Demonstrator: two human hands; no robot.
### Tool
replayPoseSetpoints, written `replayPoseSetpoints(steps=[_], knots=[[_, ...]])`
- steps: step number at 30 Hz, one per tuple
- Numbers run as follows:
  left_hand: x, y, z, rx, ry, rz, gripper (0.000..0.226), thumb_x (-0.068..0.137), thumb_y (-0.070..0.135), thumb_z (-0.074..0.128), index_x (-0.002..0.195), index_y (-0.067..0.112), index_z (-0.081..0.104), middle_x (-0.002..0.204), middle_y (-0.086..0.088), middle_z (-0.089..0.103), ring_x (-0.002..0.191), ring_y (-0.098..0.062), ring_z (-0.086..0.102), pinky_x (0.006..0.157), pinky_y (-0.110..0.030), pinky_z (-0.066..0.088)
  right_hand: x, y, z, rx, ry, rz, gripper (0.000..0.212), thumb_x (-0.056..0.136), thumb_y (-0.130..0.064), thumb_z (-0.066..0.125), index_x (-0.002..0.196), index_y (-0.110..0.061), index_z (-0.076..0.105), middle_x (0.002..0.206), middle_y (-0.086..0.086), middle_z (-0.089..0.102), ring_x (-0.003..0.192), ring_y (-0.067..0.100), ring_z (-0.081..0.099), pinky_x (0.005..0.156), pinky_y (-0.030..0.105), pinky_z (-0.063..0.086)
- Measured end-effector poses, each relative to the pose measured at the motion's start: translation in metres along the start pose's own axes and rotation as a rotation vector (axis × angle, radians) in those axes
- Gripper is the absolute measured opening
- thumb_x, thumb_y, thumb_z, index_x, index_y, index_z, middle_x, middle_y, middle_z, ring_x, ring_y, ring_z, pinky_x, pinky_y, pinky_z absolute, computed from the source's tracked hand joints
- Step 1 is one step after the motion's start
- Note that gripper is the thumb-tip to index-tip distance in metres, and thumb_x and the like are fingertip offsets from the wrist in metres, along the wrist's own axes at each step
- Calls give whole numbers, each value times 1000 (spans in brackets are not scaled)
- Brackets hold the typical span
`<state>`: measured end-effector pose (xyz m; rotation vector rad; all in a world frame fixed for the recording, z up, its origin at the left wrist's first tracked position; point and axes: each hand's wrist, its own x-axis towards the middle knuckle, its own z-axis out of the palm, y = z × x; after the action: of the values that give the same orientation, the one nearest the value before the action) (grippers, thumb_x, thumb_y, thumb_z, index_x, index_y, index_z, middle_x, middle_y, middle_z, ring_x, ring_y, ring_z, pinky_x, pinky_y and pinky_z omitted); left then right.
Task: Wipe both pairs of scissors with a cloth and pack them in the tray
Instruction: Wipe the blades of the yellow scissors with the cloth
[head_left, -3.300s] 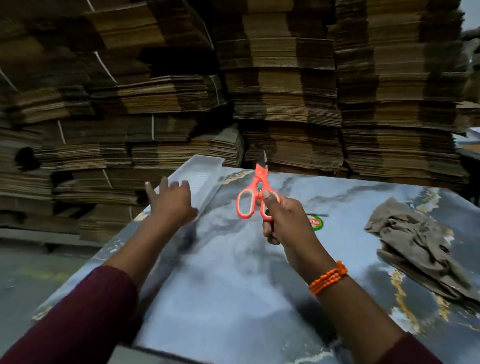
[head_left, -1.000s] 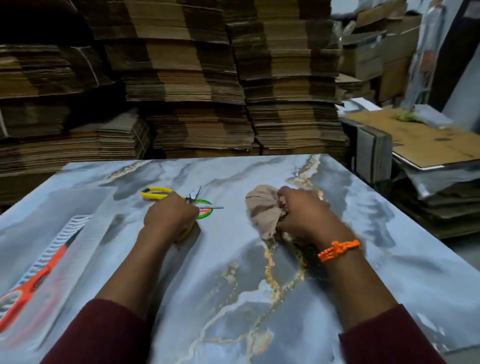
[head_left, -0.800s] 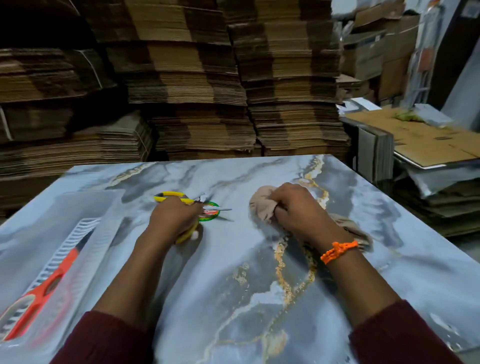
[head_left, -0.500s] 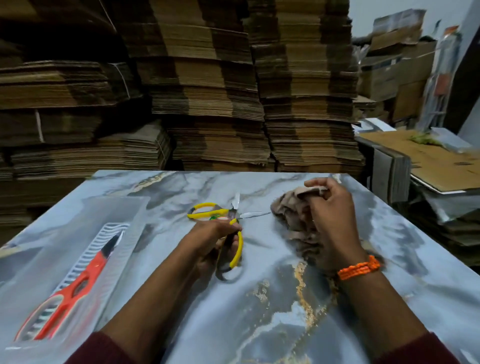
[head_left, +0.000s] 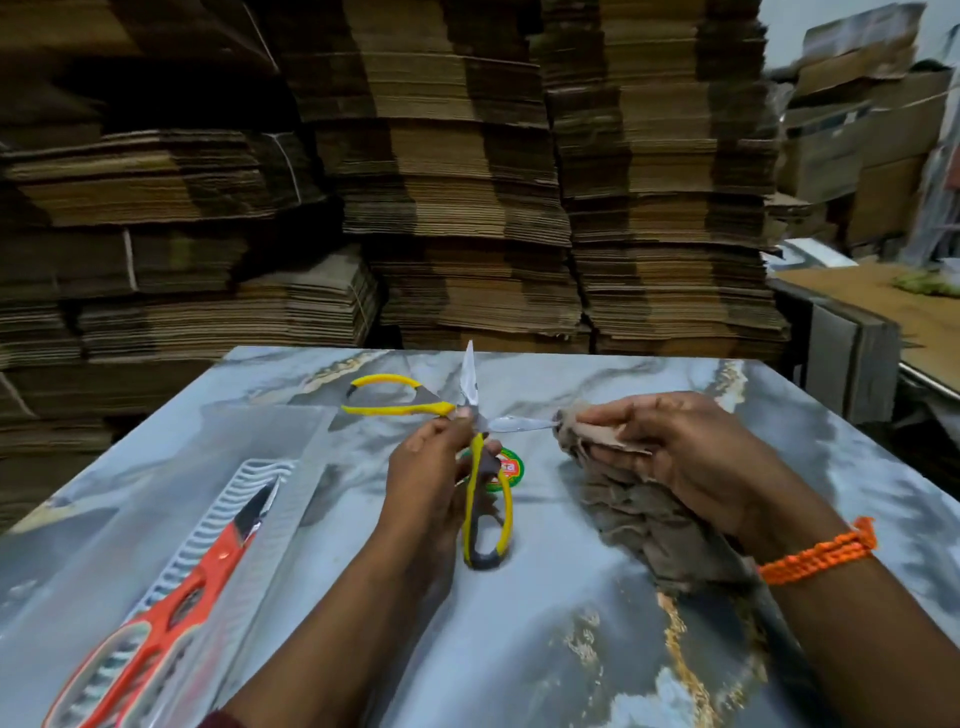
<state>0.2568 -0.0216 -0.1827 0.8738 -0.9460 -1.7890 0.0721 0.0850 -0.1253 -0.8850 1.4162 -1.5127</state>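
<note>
You've got flattened cardboard stacks (head_left: 467, 208) behind the marble-print table (head_left: 571, 649), a round green-red sticker (head_left: 512, 469) on it, brown boxes (head_left: 857, 130) far right.

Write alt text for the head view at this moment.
The left hand holds open yellow-handled scissors over a marble-patterned table while the right hand presses a brown cloth around one blade tip. Orange-handled scissors lie in a clear tray at left; flattened cardboard stacks stand behind.

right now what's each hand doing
Left hand: grips the yellow scissors near the pivot, blades spread.
Right hand: holds the cloth, pinched over one blade tip.
</note>
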Motion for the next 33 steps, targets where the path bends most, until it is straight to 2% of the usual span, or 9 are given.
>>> replayPoseSetpoints(steps=[4,6,8,9,12,16,22,27,33], knots=[[4,-6,-2,-142,97,-52,12,98,22,65,90,14,70,93,-19,67,63,-27,61,61,-35,50,-7,13,10,-96,183,-168,33,85,8,75,113,-8,70,96,19,78,87,25,78,78,29,64],[5,-7,-2,-186,131,-17,10,97,21,67,97,12,71,98,-20,68,66,-29,62,64,-37,49,-11,16,17,-148,217,-224,29,81,-2,83,107,-9,73,90,15,79,77,22,78,69,29,65],[3,-5,-1,-191,167,30,10,96,21,69,97,12,72,89,-17,71,62,-27,63,64,-38,48,-15,21,28,-135,169,-270,16,82,-6,83,96,-6,77,81,14,77,55,12,70,48,22,54],[1,-5,0,-181,172,53,10,95,22,70,96,12,73,85,-15,70,61,-26,62,64,-39,49,-16,25,34,-133,138,-314,11,84,-5,82,93,-5,77,78,12,76,52,6,65,45,16,48],[-6,-9,5,-162,134,111,11,94,18,73,93,7,70,86,-20,63,77,-29,59,76,-47,52,-18,38,57,-334,78,-544,9,89,-3,76,95,-9,78,83,-2,78,63,-2,67,60,9,48],[-15,-16,12,-106,58,161,17,92,22,75,81,9,78,88,-21,73,85,-31,65,93,-58,55,-11,55,69,-733,196,-870,11,86,-16,78,96,-21,79,89,-13,75,87,6,69,79,22,54],[-29,-20,26,-219,65,114,19,94,21,71,90,4,79,103,-31,74,88,-35,71,92,-59,58,4,62,63,-747,441,-811,18,83,-29,84,83,-23,66,76,-10,67,73,15,63,67,40,54],[-33,-20,29,-350,70,59,17,95,11,68,102,-2,75,111,-29,74,97,-36,72,98,-54,56,3,67,70,-784,374,-859,14,88,-9,74,88,-19,63,81,-3,62,74,18,61,66,42,52],[-34,-20,27,-276,72,81,15,96,14,68,94,1,75,107,-28,75,85,-29,74,82,-41,63,2,69,62,-836,238,-965,26,92,-9,62,113,-8,77,97,6,63,85,16,65,73,28,54]])
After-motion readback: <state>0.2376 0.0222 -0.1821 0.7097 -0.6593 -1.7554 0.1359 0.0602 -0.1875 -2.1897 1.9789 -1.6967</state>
